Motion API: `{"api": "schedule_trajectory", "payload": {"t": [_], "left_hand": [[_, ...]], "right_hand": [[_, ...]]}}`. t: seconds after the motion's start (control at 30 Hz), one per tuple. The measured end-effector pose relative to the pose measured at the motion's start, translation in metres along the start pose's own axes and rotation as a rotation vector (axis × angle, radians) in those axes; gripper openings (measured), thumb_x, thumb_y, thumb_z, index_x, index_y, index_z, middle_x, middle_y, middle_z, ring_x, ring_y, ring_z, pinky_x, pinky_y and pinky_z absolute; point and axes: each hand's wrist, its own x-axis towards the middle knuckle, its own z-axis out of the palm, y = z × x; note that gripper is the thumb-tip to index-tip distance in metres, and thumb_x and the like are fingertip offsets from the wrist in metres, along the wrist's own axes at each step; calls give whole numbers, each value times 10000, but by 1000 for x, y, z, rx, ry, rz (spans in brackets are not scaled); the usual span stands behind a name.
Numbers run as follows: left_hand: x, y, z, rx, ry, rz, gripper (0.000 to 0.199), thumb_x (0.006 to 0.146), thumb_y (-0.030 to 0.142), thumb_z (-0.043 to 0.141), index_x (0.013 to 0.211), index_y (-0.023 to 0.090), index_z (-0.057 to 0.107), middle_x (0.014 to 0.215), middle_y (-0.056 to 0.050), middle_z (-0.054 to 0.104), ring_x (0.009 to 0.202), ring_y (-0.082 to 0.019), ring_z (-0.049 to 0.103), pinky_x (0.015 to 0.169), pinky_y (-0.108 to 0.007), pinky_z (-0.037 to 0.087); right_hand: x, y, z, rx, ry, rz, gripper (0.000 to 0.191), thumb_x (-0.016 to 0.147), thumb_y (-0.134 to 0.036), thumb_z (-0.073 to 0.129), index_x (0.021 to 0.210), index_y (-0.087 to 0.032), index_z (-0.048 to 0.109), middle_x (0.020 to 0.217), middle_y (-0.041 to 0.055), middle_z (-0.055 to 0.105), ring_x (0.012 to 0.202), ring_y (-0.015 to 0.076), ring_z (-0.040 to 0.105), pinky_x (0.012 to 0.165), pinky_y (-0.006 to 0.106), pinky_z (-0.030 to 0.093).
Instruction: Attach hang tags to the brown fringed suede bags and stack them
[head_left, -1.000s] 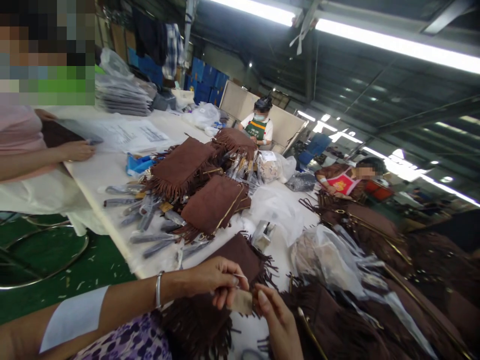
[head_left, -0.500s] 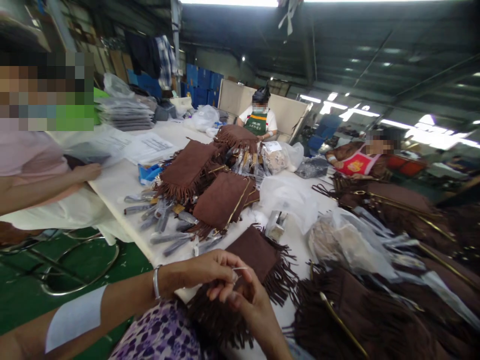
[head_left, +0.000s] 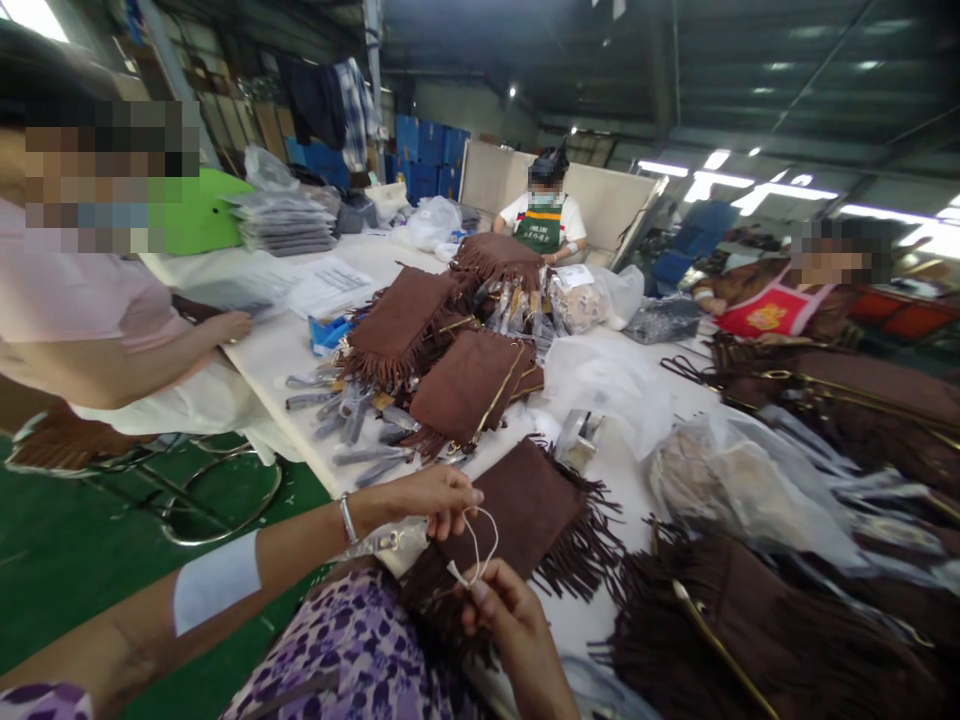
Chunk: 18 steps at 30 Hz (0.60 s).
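Both hands up over the near edge of the tabletop [head_left: 281,362], working a thin white cord [head_left: 473,547]. Right hand [head_left: 506,610]: grip pinched, thumb against forefinger on the cord's lower end. Left hand [head_left: 452,505]: fingers curled, probably pinching the loop's upper side, though at this size the contact is hard to swear to. Hands are set apart, one above the other; I judge this keeps the loop spread and in plain sight.

Dark bag [head_left: 529,500] lies flat just beyond my hands, fringe fanned out to the right. Flat seems a sensible way to rest it, within easy reach with both hands busy. Farther off, centre, a pile of brown bags [head_left: 465,385], heaped presumably to save room; grey wrapped pieces [head_left: 352,408] stick out on its left. Near right, another bag [head_left: 795,625] with gold trim [head_left: 721,640].

Hard to make out: the near part of the dark bag is behind my fingers, so I can't tell whether the fringe below them belongs to it. A clear strip [head_left: 403,540] runs behind my left wrist, its far end lost. Near-right bag is cut by the lower edge of view. Metal piece [head_left: 582,440] beside the plastic sheet [head_left: 609,385]: shape unclear.
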Motion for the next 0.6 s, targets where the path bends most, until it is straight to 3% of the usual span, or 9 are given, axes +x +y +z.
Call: {"api": "schedule_trajectory", "payload": {"t": [0.1, 0.13, 0.17, 0.2, 0.27, 0.33, 0.37, 0.47, 0.6], "left_hand": [[-13, -8, 1, 87, 421, 71, 482, 834, 612, 543, 980, 152, 544, 812, -39, 664, 445, -99, 547, 441, -213, 405], [-21, -10, 4, 107, 529, 120, 439, 850, 562, 556, 1030, 163, 527, 863, -35, 664, 467, -94, 558, 465, -210, 418], [-30, -11, 9, 113, 566, 170, 398, 862, 505, 572, 1078, 175, 514, 917, -32, 663, 496, -89, 572, 489, -203, 427], [-39, -12, 14, 106, 524, 207, 373, 866, 452, 590, 1117, 189, 509, 967, -31, 660, 529, -86, 586, 508, -196, 432], [-53, -15, 26, 71, 308, 238, 355, 856, 386, 625, 1144, 200, 536, 992, -28, 660, 569, -89, 598, 514, -184, 427], [-59, -19, 38, 53, 119, 233, 311, 846, 352, 642, 1105, 185, 597, 884, -14, 662, 563, -96, 585, 502, -179, 415], [-59, -22, 42, 58, 79, 228, 267, 851, 346, 638, 1054, 173, 626, 806, -4, 650, 554, -99, 574, 499, -177, 409], [-56, -27, 47, 165, 110, 270, 201, 903, 349, 578, 886, 162, 651, 678, 12, 606, 566, -106, 561, 520, -178, 400], [-59, -21, 45, 437, 173, 464, 199, 950, 284, 521, 825, 171, 626, 773, -2, 634, 710, -115, 586, 664, -197, 416]], "right_hand": [[-4, 2, -3, 50, 47, -13, 321, 854, -496, 656, 882, -176, 644, 692, -9, 592, 603, 96, 501, 590, 213, 390], [-4, 4, -5, 58, 63, -19, 315, 854, -494, 658, 886, -180, 646, 695, -9, 592, 609, 98, 503, 595, 215, 394], [-5, 6, -6, 60, 72, -24, 307, 858, -490, 654, 889, -184, 647, 691, -12, 587, 612, 99, 503, 601, 215, 396], [-5, 7, -6, 58, 77, -25, 299, 866, -485, 646, 892, -188, 648, 685, -16, 581, 615, 99, 501, 606, 216, 397], [-3, 10, -7, 49, 78, -25, 283, 875, -475, 638, 896, -193, 645, 674, -24, 568, 616, 99, 494, 612, 216, 395], [-1, 11, -5, 42, 78, -23, 279, 870, -472, 645, 886, -194, 641, 660, -31, 557, 610, 98, 483, 608, 214, 388], [-1, 10, -3, 42, 75, -20, 284, 863, -476, 651, 873, -193, 639, 656, -32, 555, 609, 99, 480, 606, 214, 387], [-1, 10, 3, 65, 90, -15, 302, 849, -493, 661, 855, -192, 637, 646, -29, 563, 607, 104, 485, 602, 217, 389], [-8, 20, 3, 113, 179, -17, 332, 822, -515, 679, 875, -188, 648, 626, -19, 589, 577, 102, 492, 568, 209, 375]]}}
